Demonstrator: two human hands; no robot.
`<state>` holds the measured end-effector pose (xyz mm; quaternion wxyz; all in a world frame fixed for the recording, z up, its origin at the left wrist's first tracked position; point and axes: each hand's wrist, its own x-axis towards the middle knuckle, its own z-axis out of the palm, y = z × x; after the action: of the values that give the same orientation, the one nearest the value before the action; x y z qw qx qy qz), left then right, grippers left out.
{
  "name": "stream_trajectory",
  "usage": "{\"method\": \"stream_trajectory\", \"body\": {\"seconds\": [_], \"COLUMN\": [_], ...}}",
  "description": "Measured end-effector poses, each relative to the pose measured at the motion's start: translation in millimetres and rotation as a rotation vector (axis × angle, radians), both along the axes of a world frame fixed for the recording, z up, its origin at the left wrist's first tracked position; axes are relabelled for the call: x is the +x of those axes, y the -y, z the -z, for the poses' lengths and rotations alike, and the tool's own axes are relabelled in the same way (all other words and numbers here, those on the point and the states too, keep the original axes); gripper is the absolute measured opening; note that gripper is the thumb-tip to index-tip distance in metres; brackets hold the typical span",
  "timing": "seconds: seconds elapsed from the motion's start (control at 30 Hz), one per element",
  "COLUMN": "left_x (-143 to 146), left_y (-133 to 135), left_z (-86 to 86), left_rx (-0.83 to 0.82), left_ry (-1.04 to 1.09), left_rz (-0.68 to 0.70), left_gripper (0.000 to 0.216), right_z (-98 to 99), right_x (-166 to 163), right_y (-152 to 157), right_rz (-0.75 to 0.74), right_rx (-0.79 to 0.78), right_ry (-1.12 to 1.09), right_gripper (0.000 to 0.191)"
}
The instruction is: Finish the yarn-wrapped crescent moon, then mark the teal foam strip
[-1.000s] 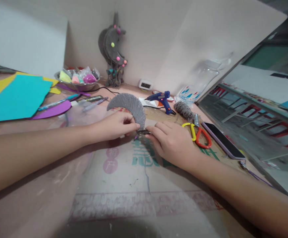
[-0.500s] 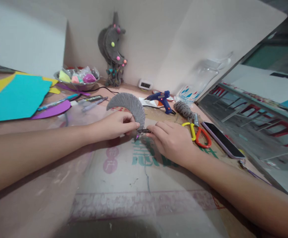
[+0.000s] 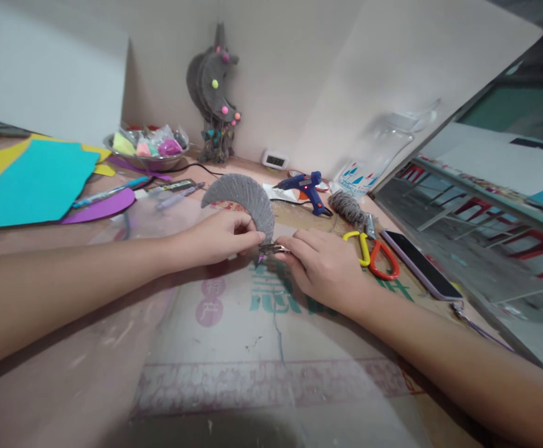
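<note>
Nearest, worn cardboard mat [image 3: 271, 336]. Above it, left hand [image 3: 215, 239] closed in a pinch on the lower tip of the grey yarn-wrapped crescent [image 3: 248, 198], stood on edge mid-mat. Right hand [image 3: 322, 264] curled low, fingertips gripping a small dark piece [image 3: 274, 249] against that same tip. Barely any shift over 1 second: right fingers nudged closer, crescent steady, work at the tip seemingly unfinished. Just right, scissors [image 3: 374, 252] and phone [image 3: 421, 264]. Further back, yarn ball [image 3: 346, 207], glue gun [image 3: 304, 186], teal sheet [image 3: 28, 183], bowl [image 3: 147, 163], 1 finished ornament [image 3: 213, 87] by the wall. Nothing blocking the hands.
</note>
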<state>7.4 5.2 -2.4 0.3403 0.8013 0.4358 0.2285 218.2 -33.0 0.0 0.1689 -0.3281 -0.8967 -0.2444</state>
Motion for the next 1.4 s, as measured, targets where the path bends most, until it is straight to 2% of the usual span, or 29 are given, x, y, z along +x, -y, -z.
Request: {"method": "stream_trajectory", "body": {"seconds": [0.37,0.53,0.67,0.77,0.93,1.0,1.1,1.3,1.4], "left_x": [0.9,0.9,0.6,0.0,-1.6,-2.3,-3.1,-3.0,-2.2], "left_y": [-2.9,-4.9,-3.6,-1.9,-2.3,-3.4,-3.5,-0.2,-1.1], "left_z": [1.9,3.5,3.5,2.8,1.9,2.3,2.6,4.0,5.7], "left_rx": [0.06,0.089,0.064,0.027,0.039,0.063,0.127,0.232,0.273], "left_ry": [-0.034,-0.053,-0.012,0.028,0.016,0.027,0.023,0.003,0.003], "left_rz": [-0.025,-0.029,-0.031,-0.029,-0.043,0.002,0.075,0.124,0.145], "left_gripper": [0.036,0.037,0.035,0.035,0.036,0.037,0.036,0.031,0.032], "right_z": [-7.9,-9.3,-5.9,-0.8,3.9,2.4,-0.7,3.2,6.7], "right_x": [-4.7,-3.8,0.0,3.6,3.8,0.4,-5.7,-9.5,-9.3], "right_y": [8.5,9.3,5.1,0.2,-5.2,-6.2,-8.2,-12.8,-12.7], "right_rz": [0.087,0.07,0.038,0.0,0.072,0.124,0.151,0.098,0.05], "right_rx": [0.039,0.054,0.032,-0.005,-0.323,-0.471,-0.676,-0.98,-1.059], "right_ry": [0.143,0.178,0.135,-0.022,-0.418,-0.577,-0.754,-0.873,-0.896], "right_gripper": [0.03,0.029,0.026,0.025,0.03,0.032,0.023,0.019,0.02]}}
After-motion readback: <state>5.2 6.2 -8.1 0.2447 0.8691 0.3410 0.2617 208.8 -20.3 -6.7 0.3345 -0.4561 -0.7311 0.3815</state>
